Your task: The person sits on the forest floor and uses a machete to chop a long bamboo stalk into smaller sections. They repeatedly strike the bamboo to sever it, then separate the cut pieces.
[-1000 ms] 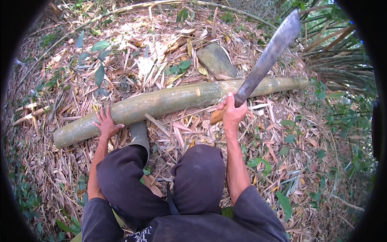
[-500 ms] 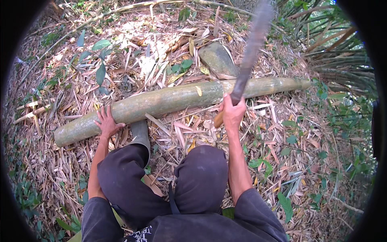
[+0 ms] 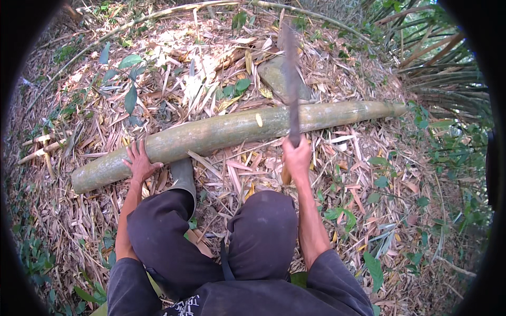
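A thick green bamboo pole (image 3: 221, 134) lies across dry leaf litter in front of me. It bears a small pale notch near its middle. My left hand (image 3: 139, 162) presses flat with spread fingers against the pole's left part. My right hand (image 3: 296, 157) grips the wooden handle of a long machete (image 3: 291, 79). The blade points up and away over the pole, blurred by motion. My knees in dark trousers are bent below, and a green rubber boot (image 3: 183, 176) rests by the pole.
A flat grey stone (image 3: 279, 76) lies just behind the pole. Thin bamboo stems arc along the top. Green palm fronds (image 3: 448, 68) crowd the right side. Small leafy plants (image 3: 126, 79) grow at the left, and cut bamboo pieces (image 3: 39, 150) lie at far left.
The machete has swung from tilting up to the right to standing nearly straight above the pole. My right hand shifted slightly left. The left hand and the pole stayed put.
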